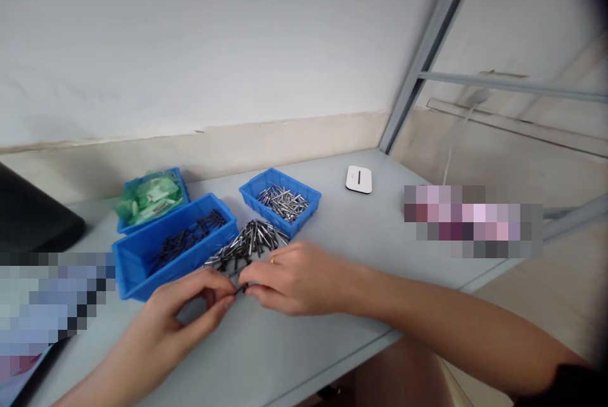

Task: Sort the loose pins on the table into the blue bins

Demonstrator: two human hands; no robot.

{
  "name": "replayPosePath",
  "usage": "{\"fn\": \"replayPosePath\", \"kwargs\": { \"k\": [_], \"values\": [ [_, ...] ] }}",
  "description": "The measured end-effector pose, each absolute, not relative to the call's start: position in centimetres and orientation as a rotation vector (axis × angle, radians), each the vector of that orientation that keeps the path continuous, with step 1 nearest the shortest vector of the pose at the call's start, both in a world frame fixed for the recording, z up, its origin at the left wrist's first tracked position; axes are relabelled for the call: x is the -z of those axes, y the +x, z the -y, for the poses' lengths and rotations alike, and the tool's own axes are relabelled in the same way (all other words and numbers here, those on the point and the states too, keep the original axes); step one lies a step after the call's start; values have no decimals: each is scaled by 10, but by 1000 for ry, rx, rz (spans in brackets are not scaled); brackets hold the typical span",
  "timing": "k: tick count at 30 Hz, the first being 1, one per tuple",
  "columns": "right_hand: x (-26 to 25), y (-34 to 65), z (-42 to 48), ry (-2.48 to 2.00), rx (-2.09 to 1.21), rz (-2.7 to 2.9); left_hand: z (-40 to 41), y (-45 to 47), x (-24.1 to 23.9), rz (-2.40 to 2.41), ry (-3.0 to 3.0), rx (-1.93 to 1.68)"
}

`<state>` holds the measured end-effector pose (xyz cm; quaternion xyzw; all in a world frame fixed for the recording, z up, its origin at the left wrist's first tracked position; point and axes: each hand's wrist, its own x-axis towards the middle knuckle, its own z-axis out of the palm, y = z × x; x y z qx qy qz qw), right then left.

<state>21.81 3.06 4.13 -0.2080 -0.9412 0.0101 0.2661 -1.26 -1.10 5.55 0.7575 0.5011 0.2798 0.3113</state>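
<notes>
My left hand [190, 302] pinches a small black pin-like piece [242, 288] between thumb and forefinger, low over the table. Close against it, my right hand [289, 277] has its fingertips closed on the other end of that piece. Fingers cover most of it, so its exact kind is unclear. Just beyond both hands lies a loose pile of silver-and-black pins [256, 237]. Behind my left hand stands a long blue bin [130, 261] with dark pin-like pieces [190, 239] inside. A smaller blue bin [311, 197] farther back contains silver metal pins [282, 203].
Against the wall, another blue tray [178, 179] holds a green plastic bag [152, 197]. A white square device [359, 180] sits on the grey table [327, 230] at the back right. A dark object [33, 217] stands at far left. Metal frame posts [413, 71] rise at the right corner.
</notes>
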Motion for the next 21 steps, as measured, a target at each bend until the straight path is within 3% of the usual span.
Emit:
{"fn": "replayPosePath", "kwargs": {
  "k": [21],
  "values": [
    [-45,220,-31,-610,-73,2528,-2,-30,-54,-1325,2210,-701]
  ]
}}
